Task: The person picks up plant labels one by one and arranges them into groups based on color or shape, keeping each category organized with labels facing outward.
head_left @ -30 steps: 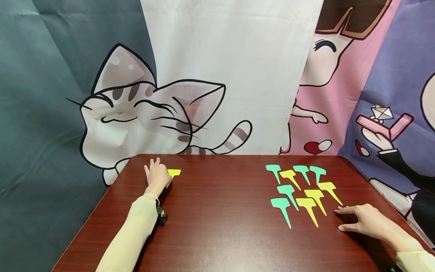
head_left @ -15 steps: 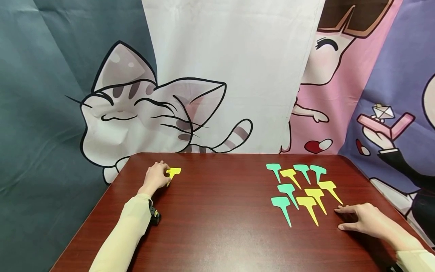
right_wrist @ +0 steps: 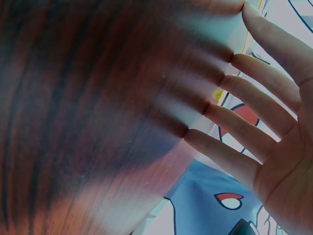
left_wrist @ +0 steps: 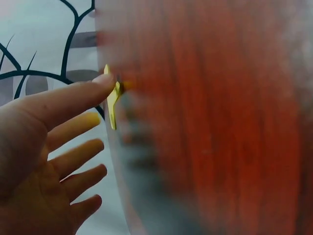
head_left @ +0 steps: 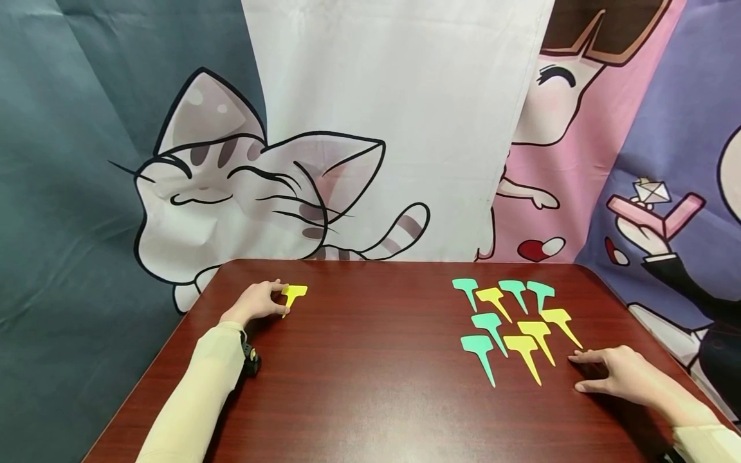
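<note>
A yellow T-shaped plant label lies at the far left of the table. My left hand is beside it, with the thumb and fingers apart at its left side. In the left wrist view the thumb tip overlaps the yellow label, though contact is hard to judge; the fingers spread out nearly straight. My right hand rests on the table at the right, its fingertips touching the wood and nothing held. Closest to it is a yellow label from the group there.
Several green plant labels and yellow plant labels lie loosely grouped on the right of the brown table. Behind the table's far edge hangs a cartoon-printed cloth.
My left hand has drawn back to the left and turned its fingers toward the right, uncovering more of the yellow label. The right hand stays in place.
</note>
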`<state>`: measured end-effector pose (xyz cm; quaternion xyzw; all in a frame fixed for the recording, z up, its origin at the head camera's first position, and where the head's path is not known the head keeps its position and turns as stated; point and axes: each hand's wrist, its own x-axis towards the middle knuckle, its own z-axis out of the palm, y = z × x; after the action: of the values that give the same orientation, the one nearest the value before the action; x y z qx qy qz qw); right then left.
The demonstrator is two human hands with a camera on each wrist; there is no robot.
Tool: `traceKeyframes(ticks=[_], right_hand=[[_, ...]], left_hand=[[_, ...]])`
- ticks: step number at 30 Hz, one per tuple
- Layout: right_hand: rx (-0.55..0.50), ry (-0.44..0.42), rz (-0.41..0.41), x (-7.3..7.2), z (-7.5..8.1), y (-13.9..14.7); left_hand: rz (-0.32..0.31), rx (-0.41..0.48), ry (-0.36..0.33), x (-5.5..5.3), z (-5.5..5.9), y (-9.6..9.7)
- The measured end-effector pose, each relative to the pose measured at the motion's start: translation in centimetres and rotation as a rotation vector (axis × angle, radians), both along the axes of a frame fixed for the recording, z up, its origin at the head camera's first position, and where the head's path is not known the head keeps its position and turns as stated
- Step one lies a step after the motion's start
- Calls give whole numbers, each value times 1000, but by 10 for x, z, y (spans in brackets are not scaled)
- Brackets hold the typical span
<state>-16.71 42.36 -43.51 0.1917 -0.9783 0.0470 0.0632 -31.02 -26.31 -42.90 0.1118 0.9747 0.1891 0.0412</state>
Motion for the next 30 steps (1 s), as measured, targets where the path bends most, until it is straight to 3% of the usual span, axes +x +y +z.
traceKeyframes(ticks=[13,20,25,30], right_hand=[[-2,-3,-8,0,0,0],[-2,-1,-8,1,-2,0],[-2,1,-8,2,-2,1],[-3,10,0,1,-3,2]], left_hand=[[-89,-1,-109,-12,5,-7],[-158,2,-125,-13,7,-9],[-162,28,-182,-15,5,-8],[-156,13,-191,-17,1,-7]])
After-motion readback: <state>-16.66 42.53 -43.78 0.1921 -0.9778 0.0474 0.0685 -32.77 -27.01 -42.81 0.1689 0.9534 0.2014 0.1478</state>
